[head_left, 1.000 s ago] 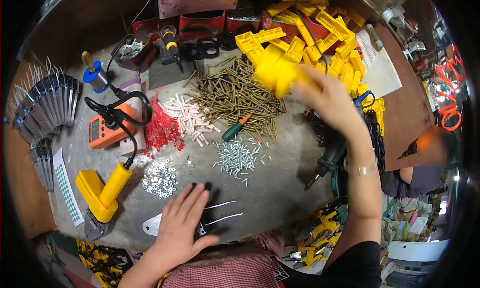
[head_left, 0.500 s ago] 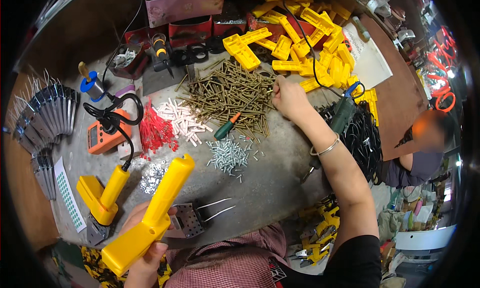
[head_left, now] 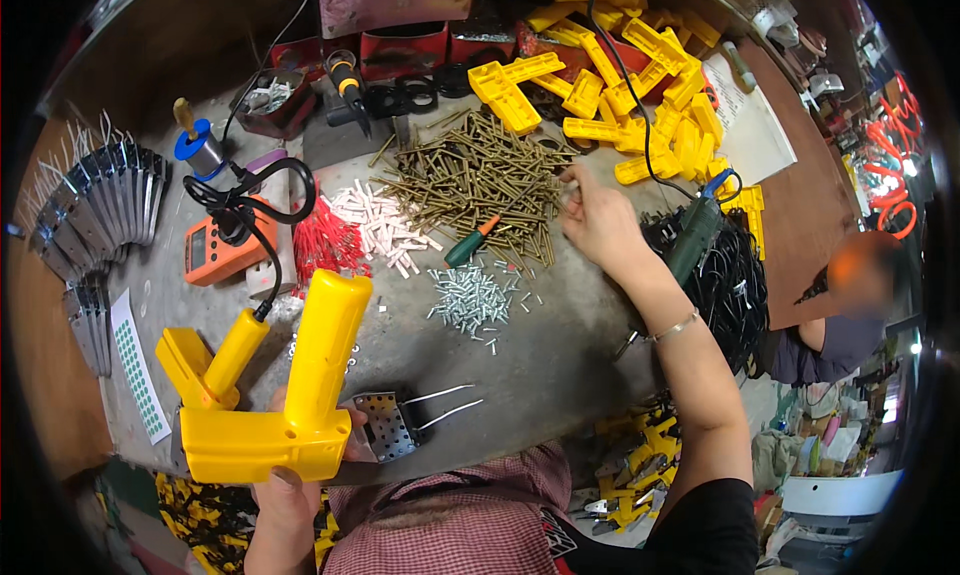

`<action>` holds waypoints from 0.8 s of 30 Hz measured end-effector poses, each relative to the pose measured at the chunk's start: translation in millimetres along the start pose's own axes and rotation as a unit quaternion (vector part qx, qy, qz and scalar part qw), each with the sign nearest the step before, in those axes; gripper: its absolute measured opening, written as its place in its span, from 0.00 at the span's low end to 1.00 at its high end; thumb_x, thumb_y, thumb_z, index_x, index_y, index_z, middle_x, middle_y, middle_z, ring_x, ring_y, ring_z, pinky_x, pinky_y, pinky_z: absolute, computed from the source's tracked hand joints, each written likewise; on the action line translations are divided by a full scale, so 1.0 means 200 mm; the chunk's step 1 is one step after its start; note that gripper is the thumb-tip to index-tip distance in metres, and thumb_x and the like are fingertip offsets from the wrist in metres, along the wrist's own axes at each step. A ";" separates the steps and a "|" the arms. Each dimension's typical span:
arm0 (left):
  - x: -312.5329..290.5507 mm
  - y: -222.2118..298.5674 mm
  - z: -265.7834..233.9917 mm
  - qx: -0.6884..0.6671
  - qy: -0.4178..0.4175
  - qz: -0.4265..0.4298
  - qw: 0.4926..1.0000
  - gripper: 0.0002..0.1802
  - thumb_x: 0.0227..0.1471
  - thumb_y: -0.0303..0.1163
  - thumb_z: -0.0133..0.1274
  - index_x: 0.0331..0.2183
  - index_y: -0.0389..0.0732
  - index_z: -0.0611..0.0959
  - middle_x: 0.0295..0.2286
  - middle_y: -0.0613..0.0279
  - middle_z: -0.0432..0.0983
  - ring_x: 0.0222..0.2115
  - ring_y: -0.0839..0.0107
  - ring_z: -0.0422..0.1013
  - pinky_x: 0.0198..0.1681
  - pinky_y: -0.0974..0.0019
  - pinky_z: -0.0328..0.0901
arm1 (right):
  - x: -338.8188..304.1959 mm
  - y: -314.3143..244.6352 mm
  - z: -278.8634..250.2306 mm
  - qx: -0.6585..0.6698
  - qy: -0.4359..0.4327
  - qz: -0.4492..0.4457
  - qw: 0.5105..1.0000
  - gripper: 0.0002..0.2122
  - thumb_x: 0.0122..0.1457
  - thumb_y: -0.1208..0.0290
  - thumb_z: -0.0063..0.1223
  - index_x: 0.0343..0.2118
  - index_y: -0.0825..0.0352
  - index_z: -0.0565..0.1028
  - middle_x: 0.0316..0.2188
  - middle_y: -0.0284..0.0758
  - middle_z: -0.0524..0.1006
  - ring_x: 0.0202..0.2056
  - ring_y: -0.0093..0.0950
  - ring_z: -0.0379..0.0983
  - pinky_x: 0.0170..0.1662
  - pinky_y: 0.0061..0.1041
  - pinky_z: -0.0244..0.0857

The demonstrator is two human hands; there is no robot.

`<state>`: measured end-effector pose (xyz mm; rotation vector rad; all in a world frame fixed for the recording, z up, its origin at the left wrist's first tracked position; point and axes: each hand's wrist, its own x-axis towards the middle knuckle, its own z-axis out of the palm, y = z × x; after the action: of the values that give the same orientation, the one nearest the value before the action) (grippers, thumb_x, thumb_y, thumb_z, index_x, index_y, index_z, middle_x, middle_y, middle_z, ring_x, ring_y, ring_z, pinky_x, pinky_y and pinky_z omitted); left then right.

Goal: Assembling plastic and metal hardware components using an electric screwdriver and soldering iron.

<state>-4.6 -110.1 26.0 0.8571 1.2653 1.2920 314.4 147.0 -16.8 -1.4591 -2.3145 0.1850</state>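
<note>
My left hand (head_left: 290, 500) grips a yellow plastic gun-shaped housing (head_left: 262, 445) above the front of the table, thumb on its lower edge. A perforated metal plate (head_left: 388, 425) with two pale prongs shows beside the housing; whether it is attached is hidden. At the right edge of a heap of long brass-coloured screws (head_left: 480, 180), my right hand (head_left: 598, 220) has its fingers curled together. What sits between those fingertips, if anything, cannot be made out. A green-handled tool with an orange tip (head_left: 470, 243) lies against the heap, above a pile of short silver screws (head_left: 470, 300).
Yellow housing halves (head_left: 685, 85) lie heaped at the back right. A green power screwdriver (head_left: 692, 237) rests by black cables (head_left: 725, 295). On the left are a corded yellow tool (head_left: 225, 360), an orange meter (head_left: 225, 250), red-wired parts (head_left: 325, 240) and white sleeves (head_left: 375, 220). A person (head_left: 845, 325) sits at right.
My left hand has turned the yellow housing, so its handle stands more upright and its body lies level. My right hand has shifted slightly right and down, from beside the screw heap, and the view has shifted.
</note>
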 end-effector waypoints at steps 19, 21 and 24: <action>0.10 0.07 0.05 -0.114 -0.006 -0.033 0.993 0.27 0.46 0.25 0.62 0.49 0.35 0.73 0.42 0.60 0.75 0.43 0.72 0.71 0.48 0.67 0.65 | -0.14 -0.91 -0.37 0.043 -0.044 -0.406 0.912 0.07 0.41 0.73 0.52 0.27 0.63 0.72 0.24 0.31 0.68 0.25 0.29 0.68 0.26 0.25 0.64; 0.09 0.03 0.04 -0.072 0.000 -0.016 0.997 0.27 0.46 0.25 0.63 0.49 0.35 0.72 0.43 0.60 0.75 0.45 0.73 0.71 0.50 0.67 0.64 | -0.13 -0.93 -0.39 0.041 -0.053 -0.423 0.904 0.07 0.41 0.74 0.53 0.27 0.63 0.73 0.24 0.31 0.70 0.25 0.29 0.69 0.26 0.25 0.65; 0.09 -0.01 0.02 -0.001 -0.025 0.033 0.999 0.30 0.46 0.28 0.64 0.50 0.36 0.71 0.45 0.61 0.73 0.47 0.72 0.69 0.52 0.67 0.63 | -0.12 -0.95 -0.36 0.116 -0.010 -0.427 0.897 0.06 0.42 0.75 0.55 0.27 0.64 0.75 0.24 0.32 0.73 0.25 0.29 0.72 0.27 0.24 0.68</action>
<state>-4.1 -92.3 21.5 0.9323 1.2047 1.3151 192.8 32.8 101.9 -0.2448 -2.5992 0.2064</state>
